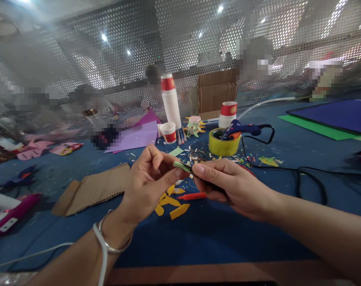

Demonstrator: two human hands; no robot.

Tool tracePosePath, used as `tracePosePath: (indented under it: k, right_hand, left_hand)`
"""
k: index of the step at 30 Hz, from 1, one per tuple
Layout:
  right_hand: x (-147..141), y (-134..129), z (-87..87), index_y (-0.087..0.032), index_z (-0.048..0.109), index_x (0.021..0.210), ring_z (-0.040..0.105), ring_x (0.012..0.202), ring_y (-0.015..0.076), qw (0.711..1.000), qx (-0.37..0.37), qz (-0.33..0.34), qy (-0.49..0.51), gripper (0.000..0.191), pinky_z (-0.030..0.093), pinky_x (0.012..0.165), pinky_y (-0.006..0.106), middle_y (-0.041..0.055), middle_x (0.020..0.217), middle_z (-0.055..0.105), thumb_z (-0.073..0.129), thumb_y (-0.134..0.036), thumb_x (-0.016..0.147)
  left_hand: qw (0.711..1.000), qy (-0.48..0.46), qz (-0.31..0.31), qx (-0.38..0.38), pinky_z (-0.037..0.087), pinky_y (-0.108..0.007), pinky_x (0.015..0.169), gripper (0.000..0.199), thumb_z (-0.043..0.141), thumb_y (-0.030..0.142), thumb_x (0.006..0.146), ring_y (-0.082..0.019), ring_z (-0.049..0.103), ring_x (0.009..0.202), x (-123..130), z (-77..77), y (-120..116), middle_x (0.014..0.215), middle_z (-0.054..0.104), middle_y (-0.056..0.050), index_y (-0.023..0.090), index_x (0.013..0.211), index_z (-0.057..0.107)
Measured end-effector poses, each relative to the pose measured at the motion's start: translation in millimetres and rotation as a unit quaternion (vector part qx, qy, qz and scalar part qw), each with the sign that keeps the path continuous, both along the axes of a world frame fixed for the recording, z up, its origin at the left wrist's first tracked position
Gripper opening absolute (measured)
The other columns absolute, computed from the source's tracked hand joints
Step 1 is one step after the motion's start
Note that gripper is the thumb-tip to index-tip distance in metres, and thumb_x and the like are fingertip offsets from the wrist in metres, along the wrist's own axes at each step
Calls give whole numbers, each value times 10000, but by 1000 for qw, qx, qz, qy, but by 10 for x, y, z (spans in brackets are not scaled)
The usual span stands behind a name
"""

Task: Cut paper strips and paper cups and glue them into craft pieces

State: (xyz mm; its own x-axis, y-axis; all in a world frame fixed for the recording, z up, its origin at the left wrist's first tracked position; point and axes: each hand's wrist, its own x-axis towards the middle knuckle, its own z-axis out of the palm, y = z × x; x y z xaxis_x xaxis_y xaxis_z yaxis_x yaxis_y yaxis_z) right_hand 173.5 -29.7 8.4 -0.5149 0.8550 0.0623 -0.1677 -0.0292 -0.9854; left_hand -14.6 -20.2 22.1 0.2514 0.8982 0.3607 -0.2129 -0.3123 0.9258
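Note:
Between thumb and fingers, my left hand (153, 180) pinches a small light green paper piece (180, 165) above the middle of the table. My right hand (225, 180) is closed around a dark tool, which looks like scissors (189, 168); its narrow tip meets the green paper, and its handle is mostly hidden by my fingers. Below the hands lie yellow paper pieces (171, 202) and an orange marker (194, 196). Paper scraps are scattered just beyond the hands.
Corrugated cardboard (98, 190) lies left. Behind stand a paper cup (168, 133), a tall cup stack (171, 105) and a decorated cup (194, 125). A blue glue gun (243, 128) rests on yellow tape (224, 147); its black cord (282, 168) runs right. Purple paper (135, 137) lies back left.

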Motion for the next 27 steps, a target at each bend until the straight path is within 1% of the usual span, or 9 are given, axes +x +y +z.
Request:
tracePosePath:
  k: [4,9,13,17,21,24,27]
  right_hand:
    - [4,3,6,-182,540,618,234,442,65,1000,-1,-4,-6,500,150,440,259,-71,511,344,604,-610,868]
    - [2,12,7,-183,526,600,216,431,59,1000,3,-6,-9,508,141,437,263,-76,498,342,599,-606,872]
    - [1,23,-6,-180,538,608,223,432,58,1000,9,-2,-7,495,142,438,264,-73,505,358,586,-581,894]
    - [6,16,6,-186,501,570,214,428,59,999,12,-10,-32,532,146,439,266,-77,479,325,579,-603,890]
    - [12,6,46,-174,551,613,252,430,55,1000,-2,-25,-4,511,159,442,264,-64,505,390,599,-608,878]
    - [27,13,56,-167,570,629,269,434,54,999,-9,-39,7,510,162,446,264,-57,524,410,593,-608,884]
    - [45,24,52,-166,568,629,275,442,54,999,4,-39,3,507,170,447,259,-53,540,420,594,-602,887]
  left_hand:
    - [1000,10,-5,9,575,-249,705,410,783,91,774,-128,684,728,1,-11,1,822,728,3,209,710,396]
    - [999,25,-10,18,575,-248,703,418,772,94,787,-123,677,723,10,-9,12,823,722,5,210,710,377]
    - [999,35,-6,12,574,-257,697,429,783,114,778,-129,674,714,22,-1,6,813,720,-1,210,697,373]
    - [999,52,-12,-1,573,-272,685,438,799,133,764,-141,678,718,41,-7,-6,803,713,-1,208,685,375]
    - [999,33,-22,-3,554,-235,660,444,785,121,780,-119,673,701,58,-31,14,771,711,17,208,690,359]
    - [999,18,-32,-14,563,-230,684,429,770,110,795,-111,681,720,61,-59,40,793,724,22,208,707,361]
    - [1000,3,-26,-6,575,-233,709,433,767,103,794,-112,698,738,46,-76,66,814,737,26,210,718,354]
